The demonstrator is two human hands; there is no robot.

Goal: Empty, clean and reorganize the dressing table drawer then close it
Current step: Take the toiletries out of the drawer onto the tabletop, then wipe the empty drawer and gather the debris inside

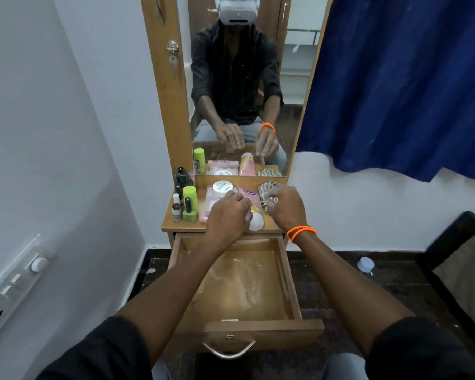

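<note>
Drawer emptied, hands at the desk top

The drawer (239,286) stands pulled out and bare but smeared; the left hand (226,215) curls over a pink tube (248,194), the right hand (287,207) pinches a striped cloth (266,189), best lifted free for wiping.

Landmark: tall wood-framed wall mirror (242,78).
Right of mirror: dark blue fabric curtain (401,83).
Lower left of mirror: white plastic switch and socket panel (11,289).
Lower right of mirror: small white round lid (365,264) on dark floor.
</note>
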